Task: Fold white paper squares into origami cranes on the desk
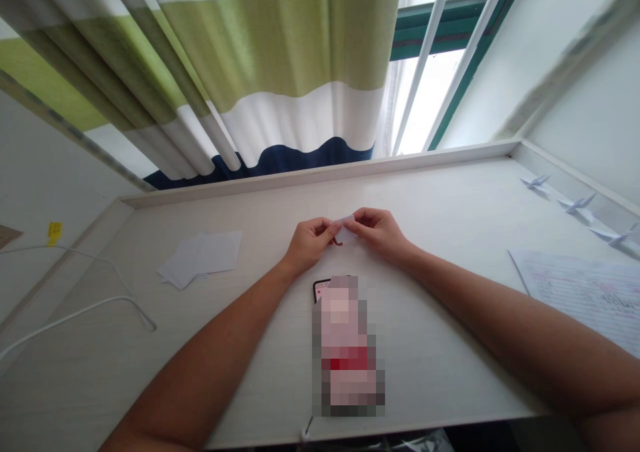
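Note:
Both of my hands meet over the middle of the white desk, pinching one small piece of white paper [345, 231] between thumbs and fingers. My left hand [311, 244] grips its left side, and my right hand [379, 230] grips its right side. The fingers cover much of the paper, so its folds cannot be made out. Just in front of my hands lies a phone [323, 291], its screen mostly blurred out. A loose stack of white paper sheets [205, 259] rests to the left of my left hand.
Several folded paper figures [579, 203] stand in a row along the right edge. Below them lies a written, lined sheet [585, 292]. A white cable [127, 299] curls across the left side. A raised rim [325, 172] borders the desk's back, before a striped curtain [290, 45].

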Motion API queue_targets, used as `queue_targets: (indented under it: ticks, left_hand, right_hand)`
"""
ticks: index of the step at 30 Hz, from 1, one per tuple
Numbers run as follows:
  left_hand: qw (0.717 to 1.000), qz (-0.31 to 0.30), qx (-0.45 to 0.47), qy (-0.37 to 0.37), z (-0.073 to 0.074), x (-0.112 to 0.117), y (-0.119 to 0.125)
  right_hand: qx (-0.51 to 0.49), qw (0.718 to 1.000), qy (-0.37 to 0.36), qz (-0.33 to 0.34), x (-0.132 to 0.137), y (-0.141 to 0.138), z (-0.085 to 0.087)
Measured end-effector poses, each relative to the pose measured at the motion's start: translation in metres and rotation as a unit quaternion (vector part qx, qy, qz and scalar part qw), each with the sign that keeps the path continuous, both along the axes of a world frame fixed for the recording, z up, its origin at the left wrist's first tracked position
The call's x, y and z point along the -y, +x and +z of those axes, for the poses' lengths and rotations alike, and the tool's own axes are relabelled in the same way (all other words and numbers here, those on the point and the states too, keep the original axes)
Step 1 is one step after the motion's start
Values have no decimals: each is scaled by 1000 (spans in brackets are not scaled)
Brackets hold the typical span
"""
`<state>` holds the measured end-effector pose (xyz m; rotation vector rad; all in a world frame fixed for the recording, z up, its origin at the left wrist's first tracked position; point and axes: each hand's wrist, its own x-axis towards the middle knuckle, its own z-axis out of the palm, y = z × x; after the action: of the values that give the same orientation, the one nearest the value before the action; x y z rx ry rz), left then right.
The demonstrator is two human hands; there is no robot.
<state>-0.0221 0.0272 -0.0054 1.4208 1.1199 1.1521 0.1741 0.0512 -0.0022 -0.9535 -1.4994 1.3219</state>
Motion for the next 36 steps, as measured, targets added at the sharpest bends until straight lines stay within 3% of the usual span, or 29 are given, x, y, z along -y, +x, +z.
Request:
queue_targets:
  ticks: [13,17,23,31,36]
  left_hand:
    - [1000,-6,-8,5,1,1,-1]
    - [1000,-9,-9,25,2,3,2]
    - [1000,-10,-19,-2,0,8,6]
    - [985,26,-142,96,0,13,5]
    - [990,11,-109,90,-5,11,6]
  right_hand:
    - [-24,998,-40,37,0,-1,0]
    - [-11,998,-29,61,1,-1,0]
    - [16,995,-13,99,2,0,0]
    - [87,993,29,70,6,0,4]
    - [91,994,41,46,11,-2,5]
